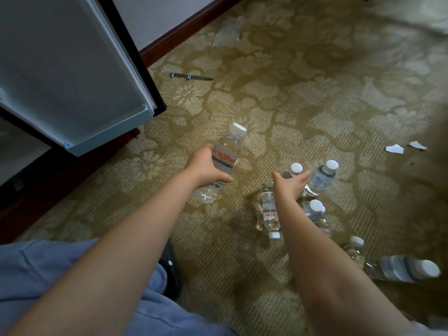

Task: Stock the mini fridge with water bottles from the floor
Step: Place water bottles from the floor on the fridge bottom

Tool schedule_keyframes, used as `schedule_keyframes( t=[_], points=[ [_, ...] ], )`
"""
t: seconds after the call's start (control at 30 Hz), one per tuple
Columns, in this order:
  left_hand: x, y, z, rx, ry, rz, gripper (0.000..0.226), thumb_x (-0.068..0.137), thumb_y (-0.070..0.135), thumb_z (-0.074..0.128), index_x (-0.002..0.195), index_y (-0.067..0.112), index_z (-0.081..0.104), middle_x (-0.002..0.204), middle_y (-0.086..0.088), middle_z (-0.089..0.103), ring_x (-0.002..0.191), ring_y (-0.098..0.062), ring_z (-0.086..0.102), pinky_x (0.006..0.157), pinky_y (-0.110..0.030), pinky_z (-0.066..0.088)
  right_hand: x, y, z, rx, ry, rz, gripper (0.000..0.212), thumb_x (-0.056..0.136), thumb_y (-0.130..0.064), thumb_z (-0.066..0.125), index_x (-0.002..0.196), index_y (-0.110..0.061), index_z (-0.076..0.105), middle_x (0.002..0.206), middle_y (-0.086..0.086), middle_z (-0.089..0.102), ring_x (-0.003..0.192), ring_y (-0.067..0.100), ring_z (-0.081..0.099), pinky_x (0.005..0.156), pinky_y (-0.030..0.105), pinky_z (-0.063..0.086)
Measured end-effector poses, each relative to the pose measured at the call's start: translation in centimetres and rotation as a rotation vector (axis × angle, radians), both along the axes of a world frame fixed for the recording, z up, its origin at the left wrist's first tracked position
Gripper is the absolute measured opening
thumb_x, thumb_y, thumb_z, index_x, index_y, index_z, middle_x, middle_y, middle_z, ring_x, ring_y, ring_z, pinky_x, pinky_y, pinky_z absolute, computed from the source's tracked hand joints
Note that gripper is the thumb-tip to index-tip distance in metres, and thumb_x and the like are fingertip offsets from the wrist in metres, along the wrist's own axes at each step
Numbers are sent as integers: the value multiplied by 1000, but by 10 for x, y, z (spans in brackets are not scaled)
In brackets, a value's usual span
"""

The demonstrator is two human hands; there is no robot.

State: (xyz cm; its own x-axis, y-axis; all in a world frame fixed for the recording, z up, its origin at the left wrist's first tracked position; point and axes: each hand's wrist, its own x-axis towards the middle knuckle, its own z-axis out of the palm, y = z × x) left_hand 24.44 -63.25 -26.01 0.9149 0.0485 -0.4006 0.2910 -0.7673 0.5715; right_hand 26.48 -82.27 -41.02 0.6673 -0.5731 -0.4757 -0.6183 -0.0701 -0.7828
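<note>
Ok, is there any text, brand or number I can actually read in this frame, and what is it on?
Nothing here can be read as words or numbers.
Label of the held bottle in the left hand: red and dark bands, print blurred.
Label of the upright bottle beyond the right hand: grey print, too small.
Label of the lying bottle: red mark, unreadable.
Paper scraps: no print shows.

Carpet [315,105]: olive-gold ground, pale beige floral damask pattern. Held water bottle [226,154]: clear, white cap, white label with red band. Floor bottles [320,178]: clear, white caps. Fridge door [60,69]: pale grey liner, light blue rail, black edge. Skirting [184,27]: dark red-brown. Trousers [36,270]: blue denim. 2 paper scraps [394,149]: white.
</note>
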Motion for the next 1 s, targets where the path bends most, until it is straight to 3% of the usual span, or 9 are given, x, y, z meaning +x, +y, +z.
schedule_keyframes(
  t=[0.23,0.5,0.67,0.87,1.0],
  points=[
    [0,7,-14,-4,19,37,73,61,24,87,121,11,47,116,-5,58,107,-22,56,83,-29,44,16,-7,-20,57,58,-68,105,74,-21,82,152,-13,12,158,7,21,145,27,23,118,42,22],
    [4,19,-22,34,19,40,69,62,26,87,116,12,47,115,-4,59,106,-21,56,86,-31,44,19,-12,-33,127,122,-151,76,80,-19,75,142,-25,31,136,10,54,124,33,51,101,41,40],
    [7,20,-22,41,-6,56,71,62,28,87,120,12,48,116,-5,59,108,-22,56,83,-28,42,15,-8,-31,89,67,-133,58,82,-12,74,129,-21,43,130,7,58,118,30,56,95,40,42],
    [6,19,-15,6,-35,78,70,62,26,87,119,12,49,113,-4,60,102,-20,55,82,-27,42,6,6,-16,-61,3,-29,68,78,-16,77,136,-18,41,139,4,49,127,28,47,106,44,38],
    [0,19,-6,-29,-52,94,67,63,25,86,118,12,49,110,-3,59,97,-18,54,81,-28,44,0,21,6,-48,-82,-5,61,77,-22,78,128,-19,45,128,4,55,116,26,55,94,42,43]
  ],
)
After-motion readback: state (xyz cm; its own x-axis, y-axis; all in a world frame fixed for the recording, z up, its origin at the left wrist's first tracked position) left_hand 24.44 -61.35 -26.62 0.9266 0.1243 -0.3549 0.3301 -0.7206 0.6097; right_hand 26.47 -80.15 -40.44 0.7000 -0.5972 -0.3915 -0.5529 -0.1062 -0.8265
